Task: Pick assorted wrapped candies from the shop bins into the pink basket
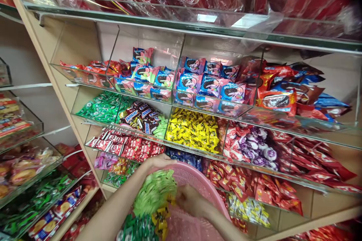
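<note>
My left hand point(160, 162) is closed over the far rim of a pink plastic basket point(210, 182), its forearm crossing the left side. Inside lie light green wrapped candies point(155, 192), with dark green wrapped candies point(138, 228) nearer to me. A few yellow wrapped candies point(160, 220) sit between these and the basket's bare pink floor. Down in the basket, my right hand point(190, 199) is by the light green and yellow candies. Motion smears its fingers, so I cannot make out whether they hold anything.
Clear-fronted shelves ahead hold yellow candies point(194, 131), Snickers bars point(141, 115), green candies point(100, 107) and blue-pink cookie packs point(210, 83). Red packets point(232, 179) fill lower compartments. A wooden side panel point(60, 83) separates another stocked shelf at left. Plastic-wrapped red items hang over the top ledge.
</note>
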The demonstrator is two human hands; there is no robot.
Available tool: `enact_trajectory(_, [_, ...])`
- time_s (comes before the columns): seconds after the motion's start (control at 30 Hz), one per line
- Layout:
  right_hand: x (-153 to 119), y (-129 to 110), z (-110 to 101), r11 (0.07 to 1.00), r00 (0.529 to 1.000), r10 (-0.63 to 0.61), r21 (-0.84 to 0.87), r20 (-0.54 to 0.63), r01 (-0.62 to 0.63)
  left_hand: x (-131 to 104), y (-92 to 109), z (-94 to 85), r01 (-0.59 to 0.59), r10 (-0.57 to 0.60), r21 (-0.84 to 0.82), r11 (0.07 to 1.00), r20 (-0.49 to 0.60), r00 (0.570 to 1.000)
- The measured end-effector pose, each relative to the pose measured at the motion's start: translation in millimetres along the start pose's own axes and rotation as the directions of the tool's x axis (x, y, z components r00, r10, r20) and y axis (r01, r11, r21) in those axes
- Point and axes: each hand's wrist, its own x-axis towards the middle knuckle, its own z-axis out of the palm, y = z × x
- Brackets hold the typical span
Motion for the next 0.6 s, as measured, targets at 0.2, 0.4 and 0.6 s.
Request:
enact_trajectory(0.2, [8.3, 35.9, 26.4, 0.966, 0.961, 0.229, 0.088, 0.156, -0.244, 0.5, 1.6, -2.3, -0.008, 0.009, 0.069, 0.998, -0.002, 1.0])
enact_trajectory(0.4, [8.7, 32.5, 28.0, 0.925, 0.924, 0.332, 0.128, 0.19, -0.359, 1.9, -0.4, -0.3, -0.015, 0.016, 0.068, 0.998, -0.018, 1.0])
enact_trajectory(0.6, [3.2, 18.9, 24.6, 0.908, 0.892, 0.414, -0.012, 0.184, -0.419, 3.7, -2.8, -2.7, -0.021, 0.021, 0.072, 0.997, -0.007, 1.0])
